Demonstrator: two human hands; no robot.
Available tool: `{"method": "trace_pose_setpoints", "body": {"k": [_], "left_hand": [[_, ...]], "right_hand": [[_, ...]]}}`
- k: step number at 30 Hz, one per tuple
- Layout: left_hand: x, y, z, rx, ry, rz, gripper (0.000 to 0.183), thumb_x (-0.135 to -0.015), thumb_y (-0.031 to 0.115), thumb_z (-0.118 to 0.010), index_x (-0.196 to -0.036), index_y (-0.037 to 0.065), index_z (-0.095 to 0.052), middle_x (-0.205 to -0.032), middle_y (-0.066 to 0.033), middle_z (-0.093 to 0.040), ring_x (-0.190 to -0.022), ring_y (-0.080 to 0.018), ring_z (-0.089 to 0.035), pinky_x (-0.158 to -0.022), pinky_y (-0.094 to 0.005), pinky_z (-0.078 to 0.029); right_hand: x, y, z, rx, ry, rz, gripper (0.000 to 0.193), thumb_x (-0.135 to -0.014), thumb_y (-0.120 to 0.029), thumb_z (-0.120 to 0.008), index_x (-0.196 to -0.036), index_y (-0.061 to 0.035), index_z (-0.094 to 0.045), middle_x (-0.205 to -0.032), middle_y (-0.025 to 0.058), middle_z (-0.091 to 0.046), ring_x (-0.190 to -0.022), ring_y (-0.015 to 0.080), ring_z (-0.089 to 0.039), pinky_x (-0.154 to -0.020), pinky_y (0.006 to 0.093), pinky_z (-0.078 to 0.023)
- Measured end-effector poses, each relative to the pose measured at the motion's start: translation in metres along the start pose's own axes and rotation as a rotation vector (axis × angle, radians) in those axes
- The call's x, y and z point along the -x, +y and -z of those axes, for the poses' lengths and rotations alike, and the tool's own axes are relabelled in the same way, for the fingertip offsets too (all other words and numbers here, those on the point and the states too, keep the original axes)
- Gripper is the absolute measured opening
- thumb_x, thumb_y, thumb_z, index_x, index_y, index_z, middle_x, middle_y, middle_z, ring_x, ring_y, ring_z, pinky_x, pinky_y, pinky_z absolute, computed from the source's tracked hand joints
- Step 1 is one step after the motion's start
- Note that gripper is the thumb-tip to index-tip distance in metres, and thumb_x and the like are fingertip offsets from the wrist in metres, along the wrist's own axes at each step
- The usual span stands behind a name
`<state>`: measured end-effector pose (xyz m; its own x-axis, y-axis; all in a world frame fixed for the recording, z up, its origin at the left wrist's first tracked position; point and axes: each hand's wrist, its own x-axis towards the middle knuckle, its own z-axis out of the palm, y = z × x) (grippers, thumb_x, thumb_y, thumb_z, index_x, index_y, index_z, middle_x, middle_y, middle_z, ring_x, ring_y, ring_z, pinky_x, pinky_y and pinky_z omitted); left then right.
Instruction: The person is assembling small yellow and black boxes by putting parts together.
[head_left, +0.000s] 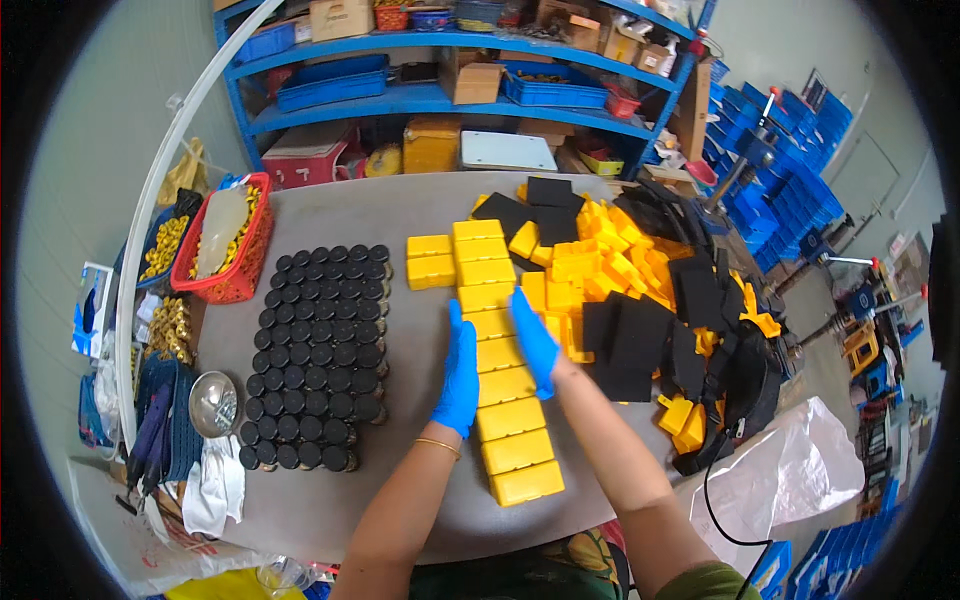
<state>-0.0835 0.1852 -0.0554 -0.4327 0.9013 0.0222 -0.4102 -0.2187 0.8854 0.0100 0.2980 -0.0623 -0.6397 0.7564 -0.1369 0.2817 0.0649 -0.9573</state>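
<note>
A long row of yellow plastic boxes (502,384) runs down the middle of the grey table. My left hand (460,372), in a blue glove, lies flat along the row's left side with fingers stretched out. On the right side, my blue-gloved right hand (534,343) rests against the boxes, fingers also straight. Two more yellow boxes (430,262) sit beside the row's far left end. To the left stand several lines of small black-capped round pieces (318,355). A heap of loose yellow plastic parts (600,260) lies to the right, with black foam sheets (628,345) among it.
A red basket (232,240) with yellow pieces stands at the table's left edge. Near it are a metal bowl (214,404) and a white cloth (214,488). A black bag (745,400) lies at the right edge. Behind the table rises a blue shelf (430,100).
</note>
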Motion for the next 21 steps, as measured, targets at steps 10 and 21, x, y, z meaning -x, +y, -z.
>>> {"method": "trace_pose_setpoints", "body": {"k": [10,21], "left_hand": [[0.006,-0.001,0.0,-0.239,-0.056,0.081,0.062,-0.099,0.044,-0.025,-0.146,0.009,-0.006,-0.149,-0.0054,-0.017,-0.137,-0.0187,-0.017,-0.112,-0.0321,-0.015],[0.028,0.028,-0.008,-0.672,-0.104,-0.266,0.071,-0.092,0.023,-0.05,-0.145,0.008,-0.006,-0.147,-0.0136,-0.021,-0.134,-0.0246,-0.024,-0.108,-0.0356,-0.025]], "right_hand": [[-0.015,-0.054,0.097,1.763,0.242,-0.017,0.036,-0.087,-0.02,-0.052,-0.121,-0.0103,-0.053,-0.13,0.0117,-0.049,-0.129,0.0282,-0.035,-0.107,0.0532,-0.023],[0.103,-0.094,0.02,-0.078,0.376,0.278,0.035,-0.085,-0.026,-0.061,-0.11,-0.0013,-0.06,-0.107,0.0154,-0.061,-0.096,0.0239,-0.06,-0.084,0.0327,-0.047]]}}
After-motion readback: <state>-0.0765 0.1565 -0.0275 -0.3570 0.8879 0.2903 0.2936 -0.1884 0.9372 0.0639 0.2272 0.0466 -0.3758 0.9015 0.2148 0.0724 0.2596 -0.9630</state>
